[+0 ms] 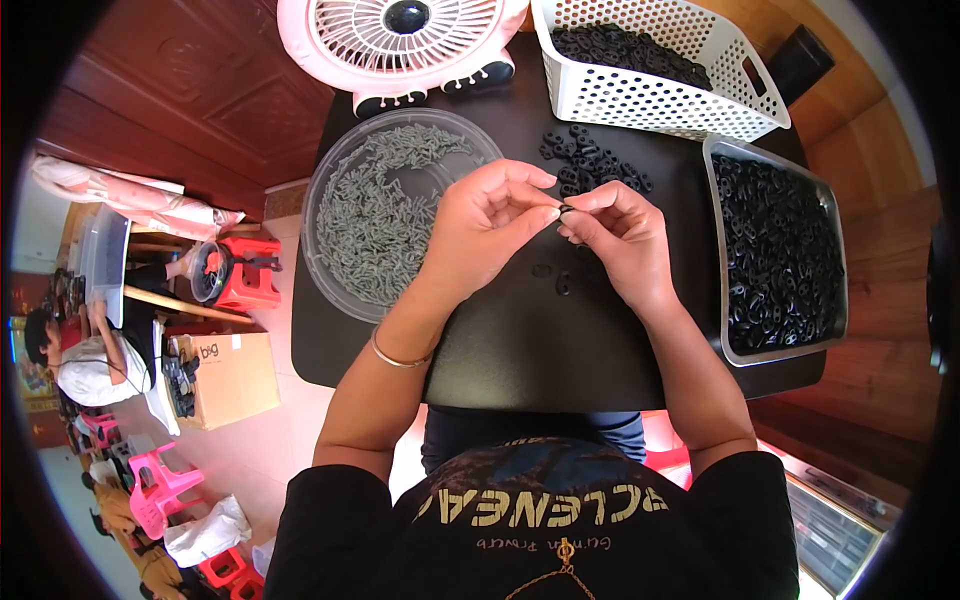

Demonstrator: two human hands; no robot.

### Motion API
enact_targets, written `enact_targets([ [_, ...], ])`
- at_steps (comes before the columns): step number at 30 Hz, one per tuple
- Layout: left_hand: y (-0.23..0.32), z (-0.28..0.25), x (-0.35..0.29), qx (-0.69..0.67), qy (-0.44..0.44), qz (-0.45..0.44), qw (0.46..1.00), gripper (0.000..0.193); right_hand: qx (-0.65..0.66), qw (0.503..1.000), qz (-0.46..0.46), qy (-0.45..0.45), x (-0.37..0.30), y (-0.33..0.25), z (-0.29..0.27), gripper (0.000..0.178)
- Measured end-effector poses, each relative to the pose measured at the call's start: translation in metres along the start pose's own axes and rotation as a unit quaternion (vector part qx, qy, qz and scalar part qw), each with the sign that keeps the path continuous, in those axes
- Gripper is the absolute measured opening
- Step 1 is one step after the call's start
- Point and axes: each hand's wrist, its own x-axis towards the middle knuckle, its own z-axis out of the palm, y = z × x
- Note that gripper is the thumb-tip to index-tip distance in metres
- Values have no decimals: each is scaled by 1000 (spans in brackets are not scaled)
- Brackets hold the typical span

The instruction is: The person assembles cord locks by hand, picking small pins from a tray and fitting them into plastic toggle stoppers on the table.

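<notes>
Above the dark table my two hands meet at a small black plastic piece. My right hand pinches it between thumb and forefinger. The thumb and forefinger of my left hand press together at the piece's left side; whatever is between them is too small to make out. Just beyond the hands lies a heap of black plastic pieces, each with holes. A few loose ones rest nearer to me. On the left, a clear round tub holds many small grey rod-like pieces, partly behind my left hand.
On the right a metal tray is full of black pieces. A white perforated basket with more stands at the back, beside a pink fan. Off to the left are a cardboard box, a red stool and a seated person.
</notes>
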Motion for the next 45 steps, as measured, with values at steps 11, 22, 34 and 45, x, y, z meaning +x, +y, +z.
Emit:
enact_targets([
  [11, -1, -5, 1, 82, 3, -52, 995, 11, -33, 999, -21, 20, 2, -2, 0, 11],
  [22, -9, 1, -1, 95, 6, -45, 994, 7, -30, 999, 21, 14, 2, -3, -3, 10],
  [34, -4, -2, 1, 114, 16, -19, 993, 11, -27, 998, -56, 11, 3, 3, -2, 11],
  [45, 4, -3, 0, 19, -32, -109, 993, 15, -355, 868, -345, 26, 2, -5, 0, 17],
])
